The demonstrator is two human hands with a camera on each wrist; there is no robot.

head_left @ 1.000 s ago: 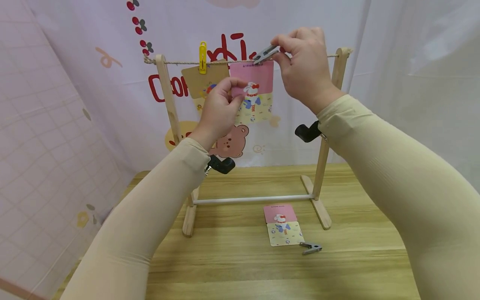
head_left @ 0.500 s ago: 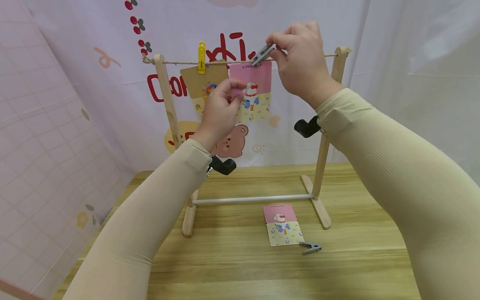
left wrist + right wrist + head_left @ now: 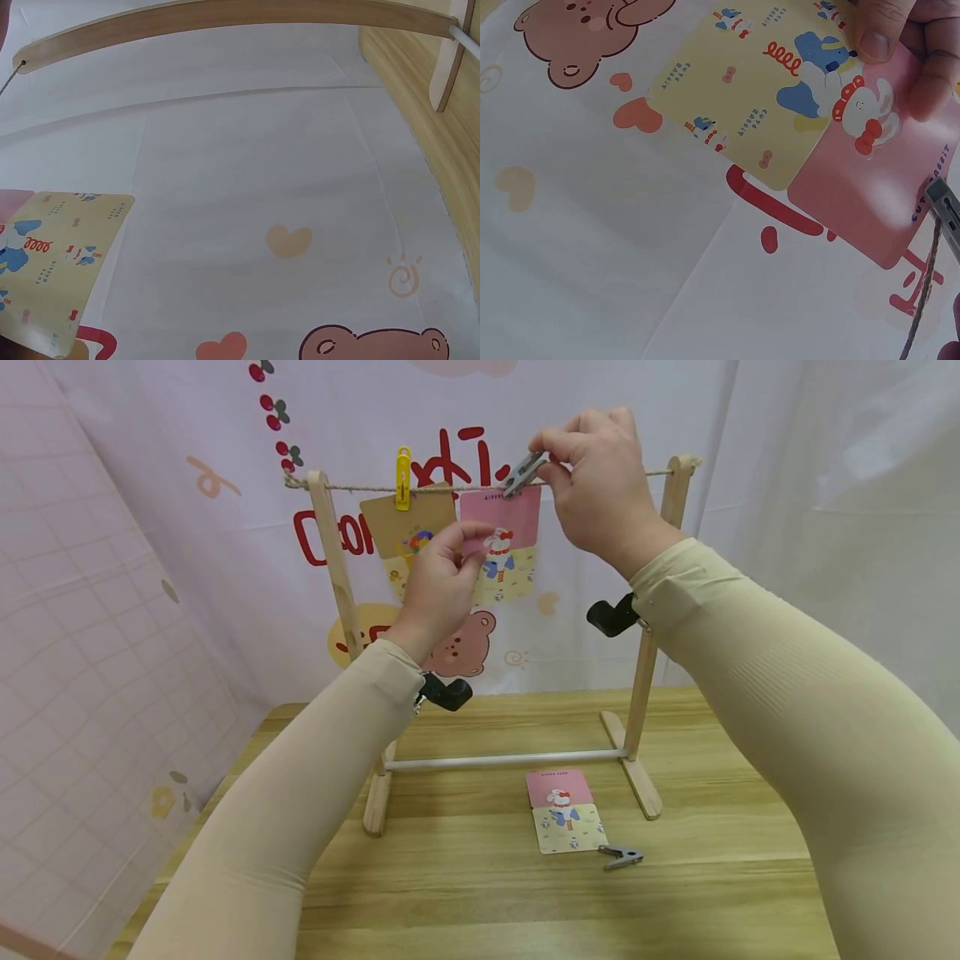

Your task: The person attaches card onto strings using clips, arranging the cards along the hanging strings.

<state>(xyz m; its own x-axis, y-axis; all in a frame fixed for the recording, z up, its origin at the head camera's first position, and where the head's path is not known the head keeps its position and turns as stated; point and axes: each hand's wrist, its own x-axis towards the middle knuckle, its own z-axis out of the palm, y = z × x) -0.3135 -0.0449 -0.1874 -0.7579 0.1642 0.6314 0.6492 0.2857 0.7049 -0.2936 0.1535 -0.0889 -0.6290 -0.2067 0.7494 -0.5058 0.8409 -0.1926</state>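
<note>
A pink-and-yellow rabbit card (image 3: 517, 522) hangs upright at the rope (image 3: 472, 488). My left hand (image 3: 442, 577) holds this card near its left side, thumb and forefinger showing over the front. A grey clothespin (image 3: 523, 474) sits slanted at the card's top edge and the rope. My right hand (image 3: 603, 481) pinches its handle ends between thumb and forefinger. In the right wrist view the clothespin (image 3: 946, 214) laps over the card's printed edge, beside the rope. To the left, a yellow clothespin (image 3: 403, 478) holds a brown-and-yellow card (image 3: 393, 522) on the rope.
The rope runs between two wooden posts (image 3: 639, 693), joined low down by a white rod (image 3: 495, 761). On the wooden table (image 3: 480, 893) lie another pink-and-yellow card (image 3: 567, 814) and a grey clothespin (image 3: 621, 857). A printed white curtain (image 3: 555, 652) hangs behind.
The right hand and its grey clothespin have shifted slightly left, and the clothespin stands steeper. The left hand has hardly moved on the card.
</note>
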